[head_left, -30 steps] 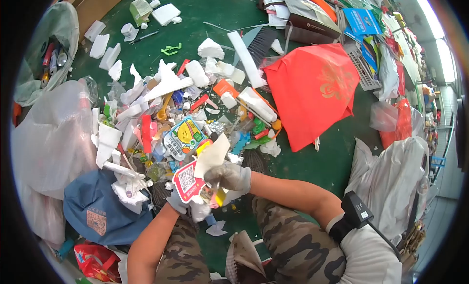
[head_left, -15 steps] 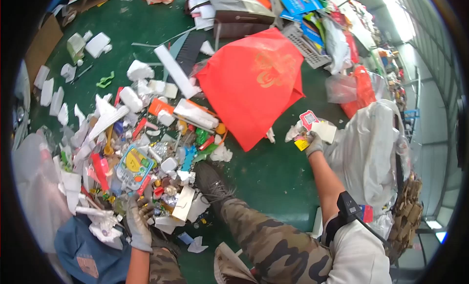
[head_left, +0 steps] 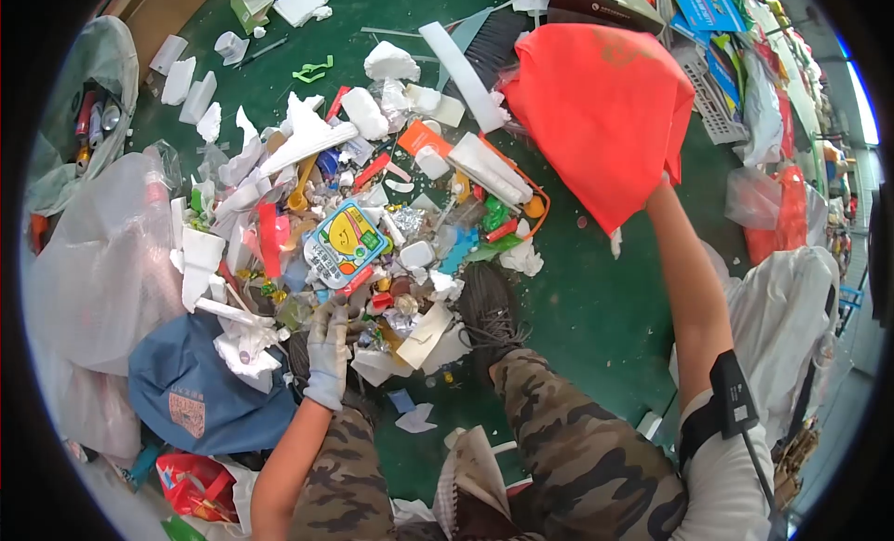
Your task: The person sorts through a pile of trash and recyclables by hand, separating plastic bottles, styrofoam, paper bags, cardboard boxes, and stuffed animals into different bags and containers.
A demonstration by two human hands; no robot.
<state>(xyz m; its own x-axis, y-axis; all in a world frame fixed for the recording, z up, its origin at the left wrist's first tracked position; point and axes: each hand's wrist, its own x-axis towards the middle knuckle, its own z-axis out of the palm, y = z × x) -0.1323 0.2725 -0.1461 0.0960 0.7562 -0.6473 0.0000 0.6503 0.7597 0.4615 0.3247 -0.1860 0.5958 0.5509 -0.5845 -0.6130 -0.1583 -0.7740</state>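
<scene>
My left hand (head_left: 328, 355), in a grey-white glove, rests at the near edge of a heap of mixed scraps (head_left: 400, 234), its fingers extended and apart. Just beyond the fingertips lies a yellow-faced blue-and-white package (head_left: 347, 245). A cream card tag (head_left: 425, 336) lies to the right of that hand. My right forearm (head_left: 691, 290) reaches to the lower right edge of a big red bag (head_left: 596, 113). The bag hides the hand, so its fingers and anything in them cannot be seen.
White foam pieces (head_left: 391, 62) and a black brush (head_left: 494, 47) lie on the green floor (head_left: 577, 308). A blue bag (head_left: 209, 383) and clear plastic sacks (head_left: 102, 262) stand left. A white sack (head_left: 782, 299) stands right. My shoe (head_left: 489, 308) touches the heap's edge.
My right hand, which held paper and card scraps beside the red bag, has moved up behind its edge; the scraps are out of sight. The view has shifted, while my left hand stays by the heap.
</scene>
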